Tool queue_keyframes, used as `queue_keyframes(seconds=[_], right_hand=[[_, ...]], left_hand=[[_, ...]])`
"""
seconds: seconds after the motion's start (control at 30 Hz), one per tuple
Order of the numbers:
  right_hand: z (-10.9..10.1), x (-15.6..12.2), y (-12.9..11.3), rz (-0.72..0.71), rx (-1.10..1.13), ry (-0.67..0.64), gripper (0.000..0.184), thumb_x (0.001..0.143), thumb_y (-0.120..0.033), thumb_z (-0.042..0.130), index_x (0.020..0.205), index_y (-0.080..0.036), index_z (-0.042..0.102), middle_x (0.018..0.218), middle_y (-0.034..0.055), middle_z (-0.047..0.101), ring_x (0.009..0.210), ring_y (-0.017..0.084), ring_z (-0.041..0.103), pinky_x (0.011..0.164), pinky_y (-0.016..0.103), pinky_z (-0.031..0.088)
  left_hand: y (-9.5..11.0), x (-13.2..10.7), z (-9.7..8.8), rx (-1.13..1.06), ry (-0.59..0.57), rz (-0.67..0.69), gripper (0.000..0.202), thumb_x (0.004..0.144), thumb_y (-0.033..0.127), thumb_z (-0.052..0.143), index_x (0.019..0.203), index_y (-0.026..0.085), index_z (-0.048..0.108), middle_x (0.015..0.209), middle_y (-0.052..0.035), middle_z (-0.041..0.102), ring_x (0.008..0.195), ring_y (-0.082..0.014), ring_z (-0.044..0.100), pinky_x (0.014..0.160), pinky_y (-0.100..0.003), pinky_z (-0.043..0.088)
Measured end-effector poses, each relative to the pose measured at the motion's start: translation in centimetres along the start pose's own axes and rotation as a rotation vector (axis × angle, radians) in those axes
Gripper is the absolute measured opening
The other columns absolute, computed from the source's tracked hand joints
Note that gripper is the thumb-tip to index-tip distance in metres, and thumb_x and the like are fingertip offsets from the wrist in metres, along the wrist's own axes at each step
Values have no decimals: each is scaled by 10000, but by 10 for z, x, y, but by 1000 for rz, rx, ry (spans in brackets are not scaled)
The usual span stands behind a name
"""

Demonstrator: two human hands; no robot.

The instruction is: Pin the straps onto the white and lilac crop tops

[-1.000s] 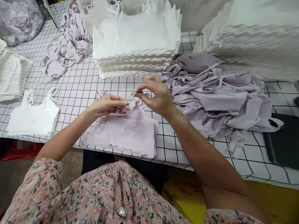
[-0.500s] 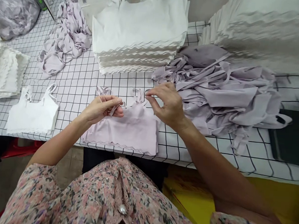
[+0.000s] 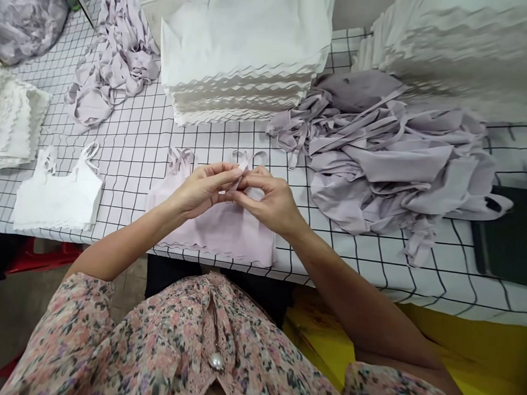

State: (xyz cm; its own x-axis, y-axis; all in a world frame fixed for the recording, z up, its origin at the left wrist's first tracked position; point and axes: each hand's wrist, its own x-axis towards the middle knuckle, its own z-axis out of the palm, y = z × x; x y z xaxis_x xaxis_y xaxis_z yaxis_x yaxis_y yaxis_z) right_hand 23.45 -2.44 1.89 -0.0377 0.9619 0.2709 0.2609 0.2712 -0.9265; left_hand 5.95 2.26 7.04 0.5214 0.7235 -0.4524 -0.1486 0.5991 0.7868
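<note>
A lilac crop top point(image 3: 226, 237) lies flat at the table's near edge, its straps pointing away from me; more lilac layers seem to lie under it. Over its upper part my two hands meet at the fingertips. My left hand point(image 3: 204, 188) pinches a thin lilac strap point(image 3: 242, 174). From the other side, my right hand point(image 3: 270, 201) closes thumb and fingers on the same strap. My fingers hide most of that strap and part of the top's neckline. Loops of strap point(image 3: 180, 158) stick out past the top's left shoulder.
A tangled heap of lilac tops point(image 3: 393, 157) lies to the right, beside a dark flat object point(image 3: 508, 246). Tall white garment stacks point(image 3: 249, 49) stand behind. A small white stack of tops point(image 3: 58, 198) and loose lilac pieces point(image 3: 121, 54) are on the left.
My right hand has moved left and my left hand slightly right, so they now meet over the top. Before, they were apart, each pinching thin strap material.
</note>
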Motion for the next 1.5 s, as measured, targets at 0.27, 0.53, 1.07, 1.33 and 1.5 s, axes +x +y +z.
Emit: queue_keyframes(seconds=[0.27,0.53,1.07,1.33,1.5], right_hand=[[-14,5,1,146,223,46,321,894,-464,855,718,-234,716,726,12,709,742,189,670,801,397,554],[-32,-3,4,113,5,-42,186,922,-434,793,845,-265,794,859,22,754,921,230,706,914,442,567],[-49,-11,30,-83,-506,-349,181,993,-327,630,841,-227,634,892,88,658,1094,348,607,1025,614,446],[-47,-5,29,-123,-528,-508,175,993,-264,606,827,-208,603,921,96,680,1147,365,593,1023,608,391],[-51,1,26,-122,-522,-560,175,999,-258,582,832,-208,596,923,96,671,1153,359,583,1017,583,388]], left_hand=[[-19,-7,-8,259,34,92,404,766,455,977,890,134,765,863,-26,767,687,-91,704,779,-301,641],[-41,1,-17,620,21,413,198,936,367,813,929,178,758,948,-40,769,821,-136,680,804,-330,593],[-75,3,-19,1335,118,445,90,1005,329,800,978,245,780,930,-9,747,994,-226,581,961,-406,369],[-75,2,-18,1327,113,449,89,1004,332,803,959,257,818,951,2,779,978,-218,599,995,-424,352],[-74,2,-18,1295,113,439,74,978,308,837,932,253,820,955,9,792,964,-213,611,1013,-432,359]])
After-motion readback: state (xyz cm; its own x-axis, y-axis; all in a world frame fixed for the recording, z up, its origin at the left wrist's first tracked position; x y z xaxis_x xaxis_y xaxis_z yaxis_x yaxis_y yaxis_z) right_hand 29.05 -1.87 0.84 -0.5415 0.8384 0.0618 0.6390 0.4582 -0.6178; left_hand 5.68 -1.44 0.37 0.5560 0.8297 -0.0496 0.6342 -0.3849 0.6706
